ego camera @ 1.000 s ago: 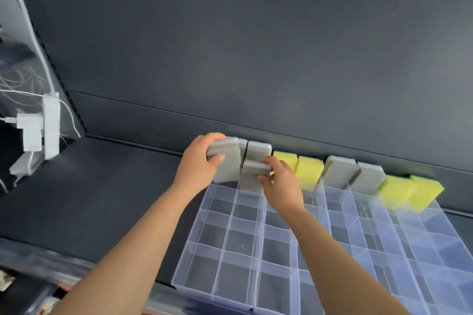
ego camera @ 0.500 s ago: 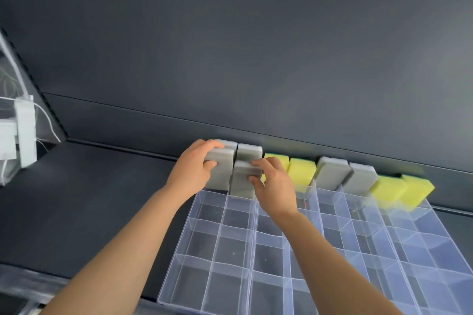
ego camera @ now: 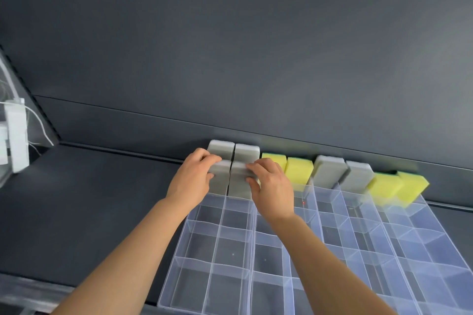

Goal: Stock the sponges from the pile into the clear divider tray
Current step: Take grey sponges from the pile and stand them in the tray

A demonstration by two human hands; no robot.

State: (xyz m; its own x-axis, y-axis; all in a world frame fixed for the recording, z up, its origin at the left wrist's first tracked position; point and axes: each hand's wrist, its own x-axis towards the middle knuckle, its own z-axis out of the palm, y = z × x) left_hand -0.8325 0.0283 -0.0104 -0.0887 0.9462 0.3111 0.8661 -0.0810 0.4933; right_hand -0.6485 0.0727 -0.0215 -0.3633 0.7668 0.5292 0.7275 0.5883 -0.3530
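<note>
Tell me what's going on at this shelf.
A person is stocking sponges into a clear divider tray. The left hand grips one grey sponge, the right hand a second grey sponge, side by side at the tray's far-left end, just in front of two back-row grey sponges. Yellow sponges and more grey pairs stand along that row.

No legible text, labels or numbers anywhere.
</note>
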